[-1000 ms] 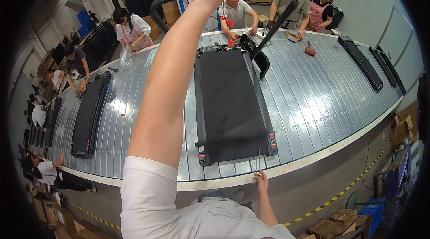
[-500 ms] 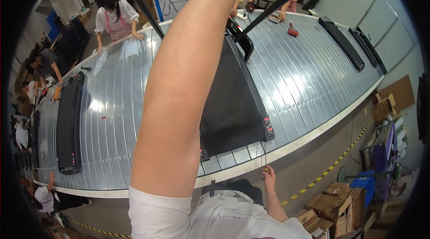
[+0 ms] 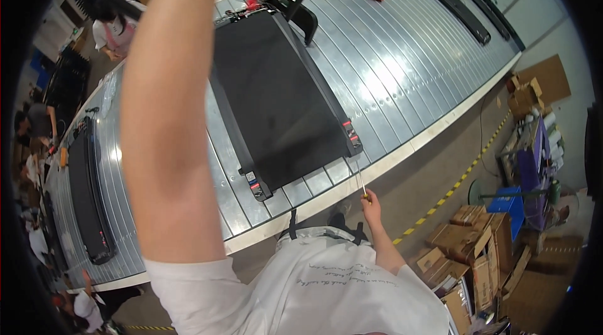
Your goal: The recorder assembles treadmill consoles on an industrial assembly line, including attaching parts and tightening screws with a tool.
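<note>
Lying flat on the ribbed metal conveyor [image 3: 402,77], a black treadmill [image 3: 276,102], its belt end nearest the conveyor's near edge, its dark handle frame [image 3: 295,11] rising at the far end. Reaching down at the near edge, the right hand [image 3: 370,200], closed around a thin screwdriver [image 3: 360,182] with a yellowish grip, the shaft pointing up toward the treadmill's near right corner with its red-marked end cap [image 3: 352,137]. Stretching up and away across the left of the view, the left arm [image 3: 166,121]; the left hand passing out of the top of the picture, so whether spread or closed cannot be told. Resting farther left on the same conveyor, another black treadmill base [image 3: 88,190], and two more long black units [image 3: 458,5] at the far right end. Working along the far side of the conveyor, other people, one in a light top [image 3: 116,33]. Sitting on the floor to the right, stacked cardboard boxes [image 3: 477,253], beside a yellow-and-black floor stripe [image 3: 452,190].
</note>
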